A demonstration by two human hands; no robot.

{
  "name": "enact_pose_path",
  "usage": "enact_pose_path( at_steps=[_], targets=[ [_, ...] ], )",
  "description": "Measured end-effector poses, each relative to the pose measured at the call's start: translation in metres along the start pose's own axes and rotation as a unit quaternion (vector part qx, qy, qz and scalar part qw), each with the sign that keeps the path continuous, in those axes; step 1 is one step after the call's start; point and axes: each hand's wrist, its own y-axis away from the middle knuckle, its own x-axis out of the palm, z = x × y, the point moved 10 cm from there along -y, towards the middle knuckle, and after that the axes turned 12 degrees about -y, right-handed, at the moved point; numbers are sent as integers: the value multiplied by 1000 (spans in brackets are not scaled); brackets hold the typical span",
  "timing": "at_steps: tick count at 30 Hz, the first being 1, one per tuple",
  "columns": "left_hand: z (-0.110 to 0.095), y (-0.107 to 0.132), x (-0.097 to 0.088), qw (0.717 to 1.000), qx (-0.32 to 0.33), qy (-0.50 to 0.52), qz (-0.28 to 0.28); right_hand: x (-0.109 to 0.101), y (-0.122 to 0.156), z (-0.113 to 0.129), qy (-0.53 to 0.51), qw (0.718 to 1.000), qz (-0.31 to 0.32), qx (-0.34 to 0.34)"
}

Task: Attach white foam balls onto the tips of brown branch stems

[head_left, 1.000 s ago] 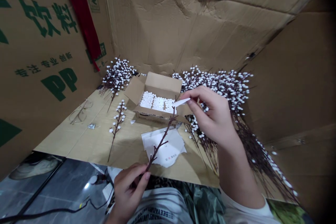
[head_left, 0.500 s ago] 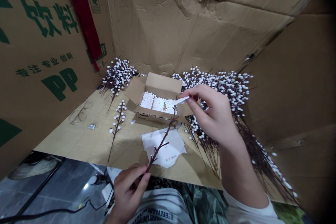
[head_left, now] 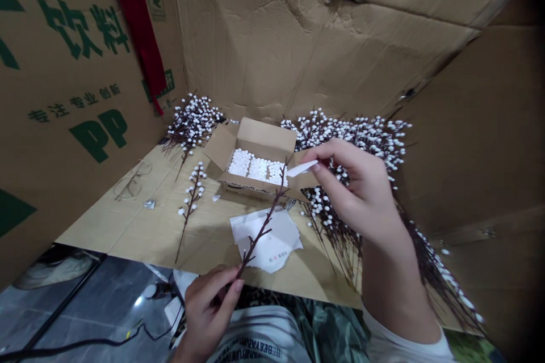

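Observation:
My left hand [head_left: 215,300] pinches the lower end of a bare brown artificial twig [head_left: 260,235], which slants up and away with short side stubs. Its tip reaches in front of an open cardboard box [head_left: 251,186] full of small white balls [head_left: 258,168]. Between thumb and forefinger of my right hand [head_left: 347,178] is a narrow white paper strip [head_left: 302,168], its point close to the right of the twig's tip. Under the twig lies a torn white paper sheet [head_left: 283,241]. One twig with white berries [head_left: 193,195] rests left of the box.
Bundles of white-berried twigs stand at the back left [head_left: 196,119] and right [head_left: 357,133]. A pair of glasses [head_left: 133,180] lies at the left. Cardboard walls [head_left: 298,39] enclose the table [head_left: 140,227]; a red ribbon [head_left: 140,22] hangs on the left one.
My right hand has shifted slightly to the right with the paper strip, a little away from the twig's tip. My left hand and the twig have barely moved.

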Motion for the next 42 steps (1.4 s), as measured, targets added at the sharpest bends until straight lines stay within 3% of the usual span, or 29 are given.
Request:
enact_pose_path(
  at_steps=[14,23,30,34,37,42],
  targets=[
    [1,0,0,1000,1,11,-1,14,21,9,-36,999,6,2],
    [-2,-1,-1,1000,13,7,-1,3,18,0,-76,996,-43,36],
    [0,0,2,1000,11,8,8,24,7,1,-47,998,34,20],
    [1,1,2,1000,5,2,10,22,6,-1,-56,997,51,30],
    [3,3,0,1000,4,-3,5,10,8,-4,-75,996,18,42],
    [13,7,-1,1000,-21,-14,-4,-17,17,-6,-76,989,-116,45]
  ],
)
